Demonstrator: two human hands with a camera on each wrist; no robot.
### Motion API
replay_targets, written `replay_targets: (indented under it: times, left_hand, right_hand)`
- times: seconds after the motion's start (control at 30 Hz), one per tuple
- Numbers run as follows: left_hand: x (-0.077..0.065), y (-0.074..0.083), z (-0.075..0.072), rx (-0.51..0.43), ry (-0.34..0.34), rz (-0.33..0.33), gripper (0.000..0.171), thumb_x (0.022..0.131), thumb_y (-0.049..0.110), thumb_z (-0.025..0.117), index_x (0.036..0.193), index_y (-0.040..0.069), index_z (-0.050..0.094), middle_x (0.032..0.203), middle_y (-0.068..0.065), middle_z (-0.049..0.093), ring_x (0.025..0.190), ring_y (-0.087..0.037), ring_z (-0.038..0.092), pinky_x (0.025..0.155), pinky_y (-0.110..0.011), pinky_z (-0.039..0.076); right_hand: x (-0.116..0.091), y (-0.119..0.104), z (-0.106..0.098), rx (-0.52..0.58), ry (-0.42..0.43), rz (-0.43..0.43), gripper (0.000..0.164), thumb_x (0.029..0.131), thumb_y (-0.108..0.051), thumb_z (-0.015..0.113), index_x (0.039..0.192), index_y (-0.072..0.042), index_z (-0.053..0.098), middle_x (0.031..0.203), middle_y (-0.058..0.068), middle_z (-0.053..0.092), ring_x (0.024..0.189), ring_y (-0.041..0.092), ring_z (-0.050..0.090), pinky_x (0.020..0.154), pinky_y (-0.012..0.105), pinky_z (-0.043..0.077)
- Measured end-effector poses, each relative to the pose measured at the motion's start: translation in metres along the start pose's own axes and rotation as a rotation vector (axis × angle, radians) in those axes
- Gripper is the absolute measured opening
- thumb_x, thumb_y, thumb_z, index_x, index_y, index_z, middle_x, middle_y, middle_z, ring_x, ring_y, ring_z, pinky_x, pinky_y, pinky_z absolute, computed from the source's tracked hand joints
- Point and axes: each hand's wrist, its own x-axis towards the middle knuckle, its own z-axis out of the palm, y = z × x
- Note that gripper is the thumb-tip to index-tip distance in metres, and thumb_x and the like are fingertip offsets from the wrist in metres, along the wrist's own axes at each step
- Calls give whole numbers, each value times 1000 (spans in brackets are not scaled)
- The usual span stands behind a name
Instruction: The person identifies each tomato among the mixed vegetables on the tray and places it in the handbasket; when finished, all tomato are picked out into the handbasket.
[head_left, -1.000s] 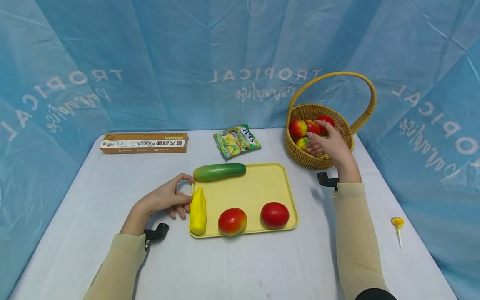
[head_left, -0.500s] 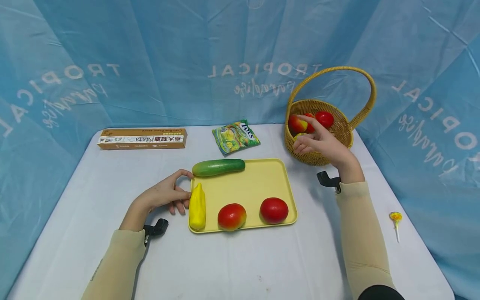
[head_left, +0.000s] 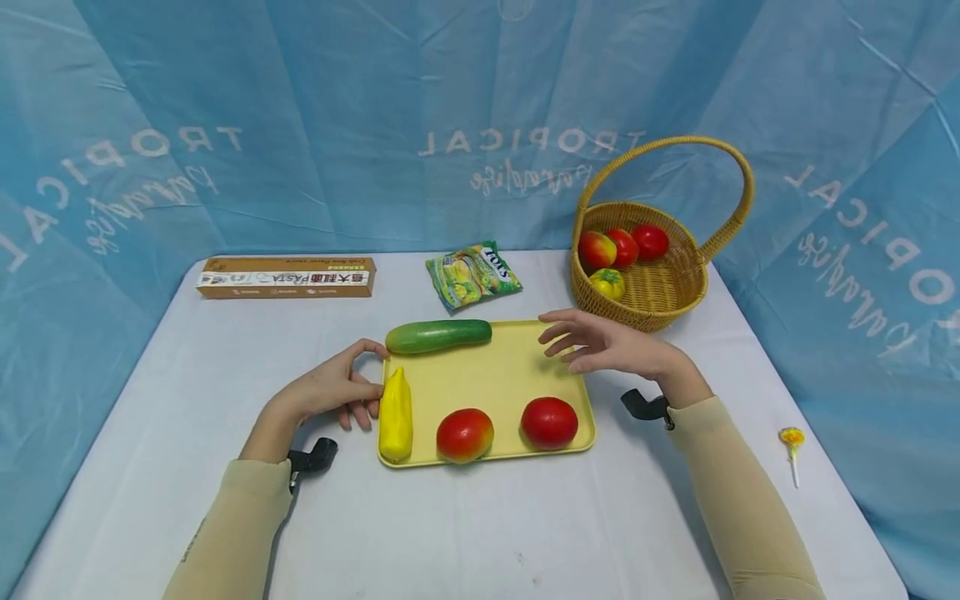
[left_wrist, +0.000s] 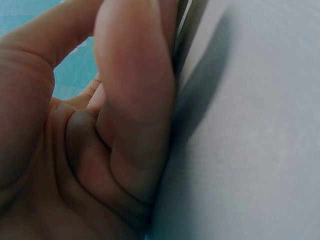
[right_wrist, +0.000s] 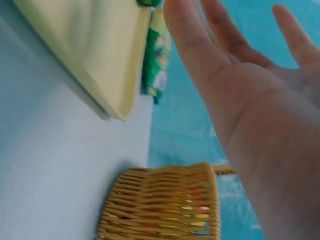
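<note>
Left-hand grip point(head_left: 326, 396) at left rim of yellow tray point(head_left: 510, 362), thumb and index finger touching; cannot tell if closed on it. Tray lies on white-covered desk point(head_left: 450, 533), bearing yellow vegetable point(head_left: 395, 417), cucumber point(head_left: 438, 336), two red fruits point(head_left: 465, 435). Right-hand grip point(head_left: 615, 346) over tray's right side, empty, fingers loosely extended. Wicker basket point(head_left: 648, 292) behind; lollipop point(head_left: 791, 437) far right.
</note>
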Motion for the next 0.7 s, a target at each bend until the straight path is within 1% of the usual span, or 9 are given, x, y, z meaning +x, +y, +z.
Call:
replay_targets:
  times: [0.03, 0.1, 0.23, 0.33, 0.53, 0.63, 0.7]
  left_hand:
    - [0, 0, 0, 1, 0, 1, 65, 100, 23, 70, 152, 19, 30, 80, -11, 77, 62, -24, 75, 53, -30, 60]
    - [0, -1, 1, 5, 1, 3, 66, 100, 23, 70, 152, 18, 30, 81, -11, 77, 62, -24, 75, 53, -31, 60]
    - [0, -1, 1, 12, 6, 2, 66, 100, 24, 70, 153, 18, 30, 81, -11, 77, 63, -24, 76, 52, -30, 60]
    - [0, 0, 0, 13, 7, 4, 67, 100, 25, 70, 153, 18, 30, 81, -11, 77, 63, -24, 76, 53, -31, 60]
    - [0, 2, 0, 11, 7, -7, 66, 100, 25, 70, 153, 19, 30, 81, -11, 77, 63, -24, 75, 53, -30, 60]
    - [0, 2, 0, 9, 2, -5, 66, 101, 25, 70, 153, 19, 29, 81, -11, 77, 63, -25, 75, 53, -31, 60]
    - [0, 2, 1, 10, -1, -4, 66, 101, 25, 70, 152, 19, 29, 81, -11, 77, 64, -25, 76, 53, -31, 60]
  right_hand:
    - [0, 2, 3, -7, -25, 1, 72, 100, -14, 71, 163, -17, 36, 160, 28, 45, 147, 47, 49, 119, 64, 44]
    - [0, 5, 7, -25, -75, -3, 72, 98, -16, 73, 161, -14, 39, 161, 26, 45, 148, 46, 48, 120, 64, 43]
    - [3, 9, 14, -79, -167, 2, 69, 95, -14, 74, 157, -10, 46, 159, 21, 48, 148, 41, 47, 121, 61, 43]
    - [7, 11, 17, -111, -217, 16, 66, 94, -14, 76, 155, -11, 50, 156, 17, 53, 145, 37, 50, 120, 58, 45]
    - [11, 14, 22, -153, -273, 37, 63, 94, -19, 78, 152, -15, 54, 153, 9, 58, 140, 31, 54, 115, 47, 51]
    - [12, 14, 24, -142, -288, 49, 63, 94, -20, 78, 152, -14, 54, 153, 9, 59, 140, 30, 54, 114, 45, 52]
    - [11, 14, 25, -132, -294, 62, 63, 93, -21, 78, 151, -12, 55, 153, 9, 59, 139, 30, 54, 113, 46, 53]
